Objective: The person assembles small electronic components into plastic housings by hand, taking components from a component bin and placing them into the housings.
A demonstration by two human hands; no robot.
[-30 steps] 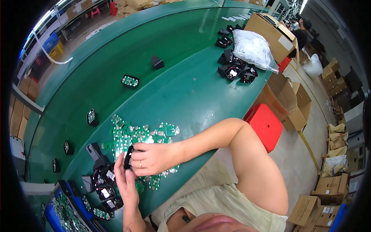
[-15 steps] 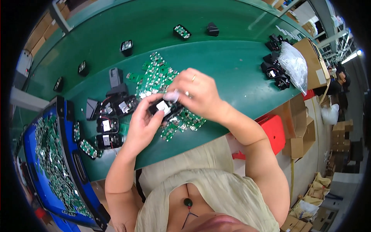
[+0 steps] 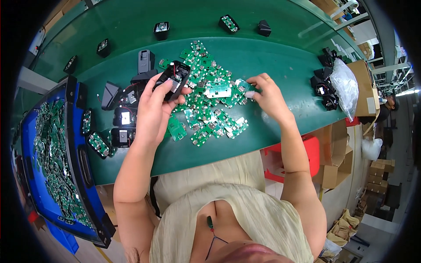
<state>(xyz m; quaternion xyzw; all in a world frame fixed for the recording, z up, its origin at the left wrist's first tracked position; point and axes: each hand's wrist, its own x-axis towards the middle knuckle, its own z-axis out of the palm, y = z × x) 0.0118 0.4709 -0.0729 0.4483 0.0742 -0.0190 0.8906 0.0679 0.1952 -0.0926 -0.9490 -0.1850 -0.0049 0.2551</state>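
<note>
My left hand [image 3: 157, 103] is closed around a black plastic housing [image 3: 176, 76], tilted with its open side up; thin red wires and a pale block show inside. To its right, a heap of green circuit boards [image 3: 206, 114] is spread over the table. At the heap's right edge, my right hand [image 3: 266, 96] pinches a small circuit board [image 3: 242, 86] between thumb and fingers. A pinkish cover sits on a fingertip of that hand.
Left of my hands stand several black housings [image 3: 125, 117]. A blue bin [image 3: 29, 131] full of boards stands at the left. More housings lie on the far green strip [image 3: 193, 27]. A clear plastic bag [image 3: 344, 87] and a cardboard box [image 3: 366, 83] stand at the right.
My hands were together over the housing; now they are apart. The left has lifted the housing away from me, and the right has moved right to the boards. The view has shifted too.
</note>
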